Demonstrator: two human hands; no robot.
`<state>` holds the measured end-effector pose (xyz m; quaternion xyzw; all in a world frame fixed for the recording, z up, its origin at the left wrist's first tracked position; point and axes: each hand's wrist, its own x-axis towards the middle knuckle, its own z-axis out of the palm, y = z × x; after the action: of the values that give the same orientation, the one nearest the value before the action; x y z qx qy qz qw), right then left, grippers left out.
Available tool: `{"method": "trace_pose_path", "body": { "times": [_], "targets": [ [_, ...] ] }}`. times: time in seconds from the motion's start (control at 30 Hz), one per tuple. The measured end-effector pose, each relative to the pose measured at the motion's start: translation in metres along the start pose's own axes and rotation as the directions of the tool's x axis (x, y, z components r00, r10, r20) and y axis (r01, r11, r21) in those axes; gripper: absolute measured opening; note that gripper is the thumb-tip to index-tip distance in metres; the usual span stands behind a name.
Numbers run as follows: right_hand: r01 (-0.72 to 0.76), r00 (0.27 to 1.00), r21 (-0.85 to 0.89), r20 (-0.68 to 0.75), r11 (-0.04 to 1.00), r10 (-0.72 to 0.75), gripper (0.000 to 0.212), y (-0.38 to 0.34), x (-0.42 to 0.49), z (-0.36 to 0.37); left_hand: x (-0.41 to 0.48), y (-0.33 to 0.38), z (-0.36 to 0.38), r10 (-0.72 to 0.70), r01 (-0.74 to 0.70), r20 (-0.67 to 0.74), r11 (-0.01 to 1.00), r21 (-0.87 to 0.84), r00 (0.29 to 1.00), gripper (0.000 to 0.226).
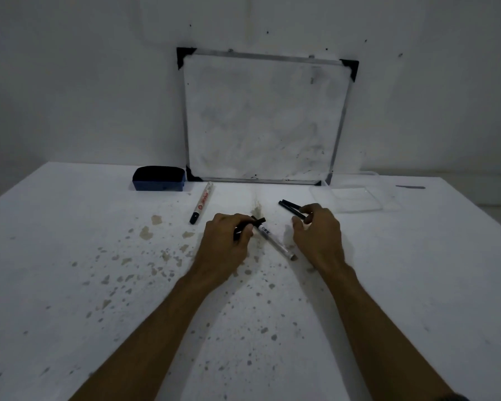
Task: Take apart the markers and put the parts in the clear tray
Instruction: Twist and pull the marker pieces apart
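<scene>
My left hand [227,237] is closed around black marker parts, and the black end of a clear marker barrel [274,238] sits at its fingertips. The barrel runs down and to the right between my hands. My right hand [318,230] pinches thin black marker parts [290,206] that stick out up and to the left. A whole white marker [202,202] with a black cap lies on the table to the left, untouched. The clear tray [359,195] stands at the back right, beyond my right hand; I cannot make out anything inside it.
A whiteboard [261,117] leans against the wall at the back. A dark blue eraser [158,178] sits to its left. The white table [70,256] is speckled with stains. A thin dark object [410,187] lies at the far right.
</scene>
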<state>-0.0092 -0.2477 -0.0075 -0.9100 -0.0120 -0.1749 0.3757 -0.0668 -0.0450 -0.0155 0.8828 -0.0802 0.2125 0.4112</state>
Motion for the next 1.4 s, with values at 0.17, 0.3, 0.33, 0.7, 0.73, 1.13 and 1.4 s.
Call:
{"method": "trace_pose_path", "body": {
  "times": [0.17,0.3,0.33,0.7,0.73,1.13,1.4],
  "targets": [
    [-0.058,0.998,-0.049,0.027,0.997,0.059,0.040,0.004,0.015,0.005,0.001,-0.004,0.001,-0.047,0.056,-0.073,0.989,0.135,0.996,0.016],
    [-0.056,0.998,-0.003,-0.042,0.998,0.056,0.036,0.005,0.011,0.010,0.004,-0.009,0.002,-0.028,0.078,-0.170,0.953,0.293,0.985,0.013],
    [-0.055,0.997,0.018,-0.054,0.998,0.056,0.033,0.006,0.010,0.011,0.005,-0.011,0.002,-0.035,0.087,-0.178,0.951,0.295,0.983,0.013],
    [-0.177,0.983,0.351,0.022,0.920,0.180,0.015,0.020,0.010,-0.014,0.011,0.012,0.003,-0.063,0.061,-0.081,0.998,-0.023,0.995,0.019],
    [-0.200,0.979,0.371,0.052,0.907,0.195,0.016,0.023,0.012,-0.020,0.015,0.018,0.005,-0.051,0.049,-0.076,0.999,-0.018,0.996,0.018],
    [-0.057,0.991,-0.416,0.089,0.907,0.103,0.071,0.121,0.009,-0.103,0.153,0.121,0.104,0.100,-0.116,0.182,0.990,0.080,0.978,0.021],
    [-0.034,0.987,-0.430,0.129,0.902,0.098,0.080,0.132,0.018,-0.095,0.215,0.133,0.175,-0.017,-0.212,0.577,0.921,0.327,0.817,0.027]
  ]
}}
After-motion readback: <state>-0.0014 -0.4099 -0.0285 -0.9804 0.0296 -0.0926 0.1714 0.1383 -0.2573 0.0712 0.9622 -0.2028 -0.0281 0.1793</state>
